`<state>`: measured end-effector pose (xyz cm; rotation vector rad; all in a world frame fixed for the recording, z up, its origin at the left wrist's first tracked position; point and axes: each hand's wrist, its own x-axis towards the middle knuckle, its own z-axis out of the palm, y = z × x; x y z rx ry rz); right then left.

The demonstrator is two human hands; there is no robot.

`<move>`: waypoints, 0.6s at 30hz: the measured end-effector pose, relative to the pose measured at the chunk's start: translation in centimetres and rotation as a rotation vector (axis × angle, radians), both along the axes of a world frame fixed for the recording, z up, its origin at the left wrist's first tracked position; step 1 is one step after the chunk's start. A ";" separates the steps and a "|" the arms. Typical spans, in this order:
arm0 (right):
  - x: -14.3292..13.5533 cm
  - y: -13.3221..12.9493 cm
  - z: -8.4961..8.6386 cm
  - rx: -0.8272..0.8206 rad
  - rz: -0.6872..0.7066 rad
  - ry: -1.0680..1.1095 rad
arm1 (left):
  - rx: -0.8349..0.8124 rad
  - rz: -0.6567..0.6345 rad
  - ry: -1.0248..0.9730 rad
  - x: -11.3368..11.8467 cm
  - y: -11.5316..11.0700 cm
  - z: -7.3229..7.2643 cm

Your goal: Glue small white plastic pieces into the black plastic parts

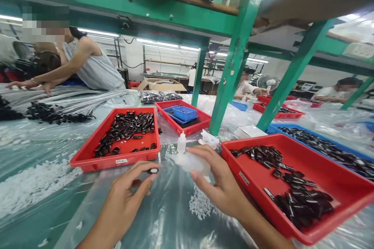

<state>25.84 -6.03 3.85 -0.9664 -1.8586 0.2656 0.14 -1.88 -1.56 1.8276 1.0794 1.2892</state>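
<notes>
Between the fingertips of my left hand point(131, 188) is a small black part point(153, 170) with a white round face. My right hand point(217, 181) is curled round a translucent white squeeze bottle point(191, 162), tilted on its side with its tip toward the left. Just behind it stands another small white bottle point(181, 143), upright with a yellowish tip. Beneath my right hand lies a pile of small white pieces point(201, 202). Black parts fill much of the red tray point(117, 161) at the left, and more black parts lie in the red tray point(344, 179) at the right.
A red tray point(183, 127) holding blue trays stands behind the bottles. Green posts point(226, 85) rise from the table. A blue tray point(350, 151) of dark parts is at the right. White pieces point(37, 183) and grey cables point(76, 101) lie left, near another person point(90, 62).
</notes>
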 end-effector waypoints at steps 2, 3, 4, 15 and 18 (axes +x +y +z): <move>-0.4 -0.6 0.2 0.033 0.052 -0.032 | -0.013 0.014 -0.007 -0.1 -0.2 0.0; -0.6 -0.7 0.1 0.039 0.061 -0.043 | -0.022 0.017 -0.009 -0.1 -0.4 0.1; -0.8 -0.7 0.0 0.042 0.058 -0.047 | -0.033 0.018 -0.014 0.0 -0.7 0.3; -0.9 -1.0 -0.2 0.049 0.050 -0.045 | 0.128 -0.014 -0.005 0.4 -1.1 0.5; -1.2 -1.2 0.1 0.114 0.077 -0.021 | 0.232 -0.032 0.017 0.3 -0.8 0.3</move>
